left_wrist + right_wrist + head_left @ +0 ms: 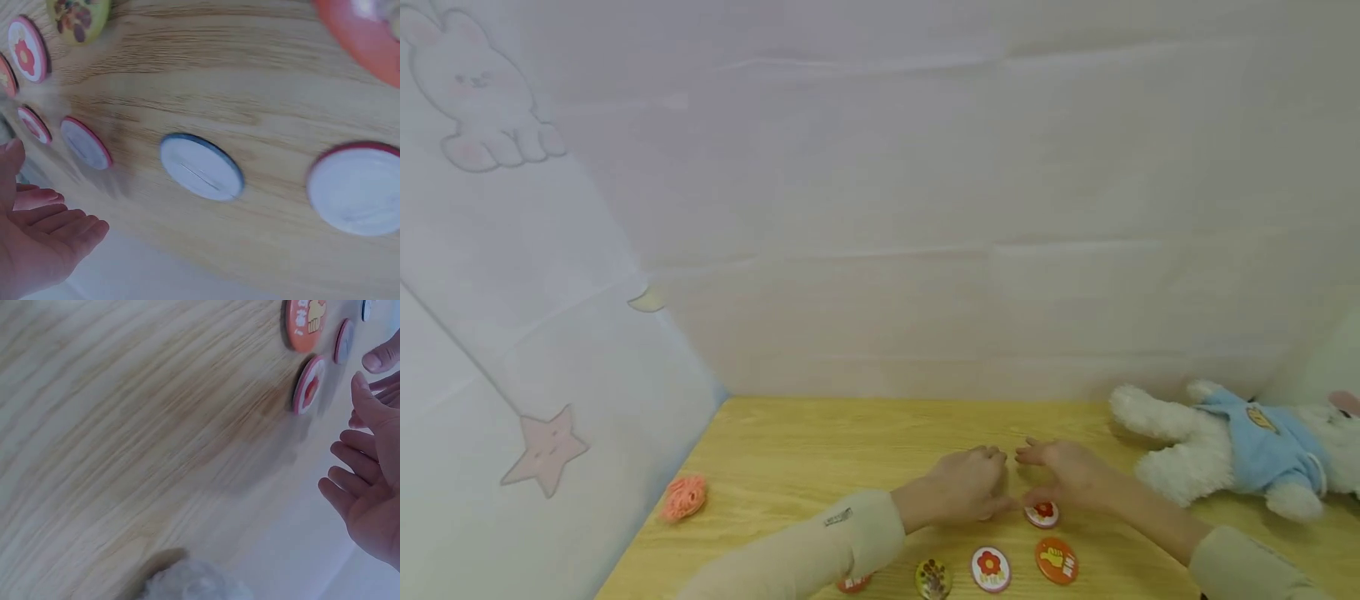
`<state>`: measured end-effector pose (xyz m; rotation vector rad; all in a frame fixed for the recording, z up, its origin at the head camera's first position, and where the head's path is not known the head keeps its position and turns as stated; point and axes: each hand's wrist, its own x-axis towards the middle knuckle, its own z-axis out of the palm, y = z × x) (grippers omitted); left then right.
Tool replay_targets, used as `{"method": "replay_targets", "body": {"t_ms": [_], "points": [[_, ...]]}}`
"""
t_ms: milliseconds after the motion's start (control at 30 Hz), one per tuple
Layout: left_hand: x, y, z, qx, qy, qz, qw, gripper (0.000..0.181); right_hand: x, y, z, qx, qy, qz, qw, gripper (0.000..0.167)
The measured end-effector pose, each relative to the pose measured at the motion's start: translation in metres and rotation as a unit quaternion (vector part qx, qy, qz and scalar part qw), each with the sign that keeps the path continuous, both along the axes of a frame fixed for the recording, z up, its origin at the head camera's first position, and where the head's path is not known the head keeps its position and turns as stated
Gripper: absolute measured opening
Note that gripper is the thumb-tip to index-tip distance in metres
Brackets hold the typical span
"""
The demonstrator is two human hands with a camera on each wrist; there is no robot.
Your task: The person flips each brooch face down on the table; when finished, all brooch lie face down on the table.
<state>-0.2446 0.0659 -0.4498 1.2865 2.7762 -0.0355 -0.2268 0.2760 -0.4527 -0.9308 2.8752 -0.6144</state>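
Observation:
My left hand [970,485] and right hand [1067,477] hover near each other over the table, fingers loosely bent, with nothing seen in either. In the left wrist view, my left hand [47,247] is apart from the badges. In the right wrist view, my right hand [378,500] also grips nothing. Just below the right hand lies a flower badge [1042,514], partly covered by it. Nearer lie another red-flower badge [991,570], an orange thumbs-up badge [1057,560] and a yellow patterned badge [933,579]. White-backed badges lie face down: pink-rimmed [85,144], blue-rimmed [201,167] and dark-red-rimmed [359,190].
A red badge [853,583] is partly hidden by my left sleeve. On the wooden table [820,433], a coral yarn-like bundle [684,498] lies at the left edge. A white plush toy in a blue shirt [1262,442] lies at the right. A pale cloth [880,208] hangs behind.

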Motion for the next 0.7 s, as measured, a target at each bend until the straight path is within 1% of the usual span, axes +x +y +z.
{"method": "replay_targets", "body": {"t_ms": [67, 167, 300, 367, 533, 600, 700], "points": [[0.001, 0.008, -0.001, -0.001, 0.008, -0.001, 1.0000, 0.070, 0.001, 0.006, 0.000, 0.004, -0.002, -0.004, 1.0000, 0.065], [0.004, 0.017, -0.007, -0.003, 0.011, -0.003, 0.9999, 0.068, 0.005, 0.013, -0.003, 0.012, -0.004, -0.007, 0.9999, 0.065], [0.006, 0.024, -0.016, 0.000, 0.000, -0.002, 1.0000, 0.067, 0.010, 0.019, -0.009, 0.027, -0.010, -0.007, 0.9996, 0.070], [0.006, 0.026, -0.018, 0.003, -0.005, -0.005, 1.0000, 0.067, 0.012, 0.021, -0.012, 0.034, -0.016, -0.010, 0.9992, 0.070], [0.006, 0.029, -0.022, 0.019, -0.010, -0.019, 0.9996, 0.042, 0.016, 0.022, -0.014, 0.054, -0.031, -0.013, 0.9980, 0.067], [0.005, 0.030, -0.024, 0.022, -0.011, -0.020, 0.9995, 0.037, 0.016, 0.022, -0.015, 0.060, -0.034, -0.012, 0.9976, 0.066], [0.005, 0.030, -0.028, 0.026, -0.013, -0.016, 0.9994, 0.036, 0.016, 0.022, -0.016, 0.063, -0.032, -0.005, 0.9975, 0.063]]}}
